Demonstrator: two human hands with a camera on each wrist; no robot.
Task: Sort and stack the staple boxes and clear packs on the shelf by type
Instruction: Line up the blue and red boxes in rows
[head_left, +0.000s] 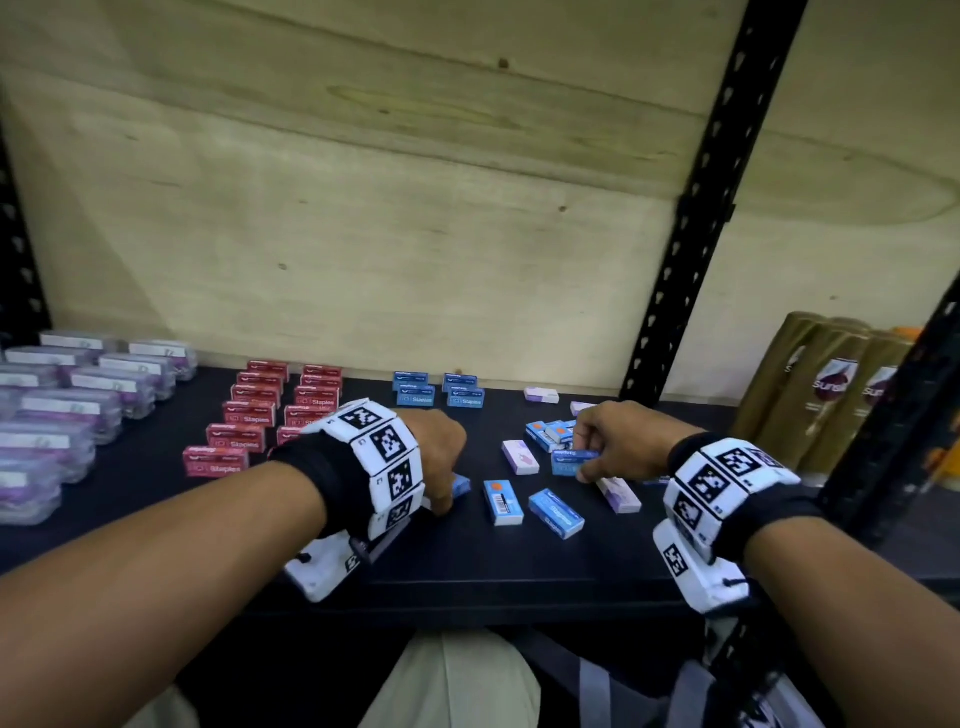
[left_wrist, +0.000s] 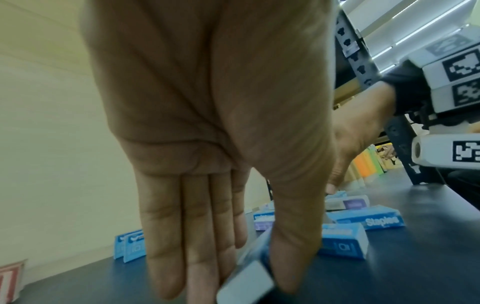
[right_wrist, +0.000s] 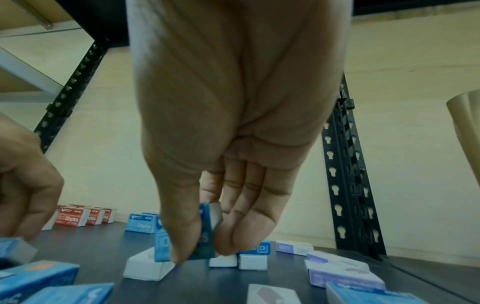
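Observation:
My left hand (left_wrist: 228, 288) pinches a blue staple box (left_wrist: 246, 275) between thumb and fingers, low over the dark shelf (head_left: 467, 561). My right hand (right_wrist: 205, 254) pinches another blue staple box (head_left: 571, 461), held on edge above the loose pile. Between the hands lie loose blue boxes (head_left: 503, 501) and white-purple boxes (head_left: 520, 457). Two short rows of blue boxes (head_left: 436, 394) stand at the back. Red boxes (head_left: 260, 415) stand in two rows to their left. Clear packs (head_left: 78, 405) are stacked at the far left.
A black slotted shelf post (head_left: 701, 208) rises at the back right, with gold bottles (head_left: 831, 395) behind it. A plywood wall closes the back. One white-purple box (head_left: 542, 395) lies alone near the wall.

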